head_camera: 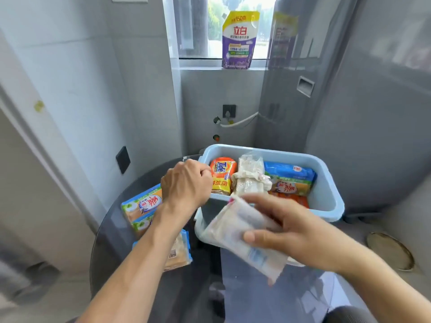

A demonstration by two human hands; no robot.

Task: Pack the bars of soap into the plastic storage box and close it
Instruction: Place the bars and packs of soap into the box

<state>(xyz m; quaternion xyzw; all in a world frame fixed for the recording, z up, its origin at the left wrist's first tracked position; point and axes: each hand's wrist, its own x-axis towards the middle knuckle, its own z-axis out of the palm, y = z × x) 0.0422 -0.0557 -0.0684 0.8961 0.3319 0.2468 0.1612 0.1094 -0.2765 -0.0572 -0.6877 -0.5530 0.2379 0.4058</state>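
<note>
A light blue plastic storage box [326, 197] stands open on a dark round table [112, 229]. Inside it lie an orange Tide soap pack [222, 174], a pale wrapped soap bundle [248, 180] and a blue-and-green soap pack [291, 180]. My left hand [186, 183] has its fingers curled at the box's left rim, touching the Tide pack; whether it grips the pack is hidden. My right hand [286, 231] holds a clear-wrapped pale soap pack [238, 231] tilted over the box's near edge. Two more soap packs [142, 206] [179, 252] lie on the table, left of the box.
A purple and yellow detergent pouch [239, 38] stands on the window sill behind. Grey tiled walls close in at the left and right. A round drain cover [389, 250] sits on the floor at the right. No box lid is visible.
</note>
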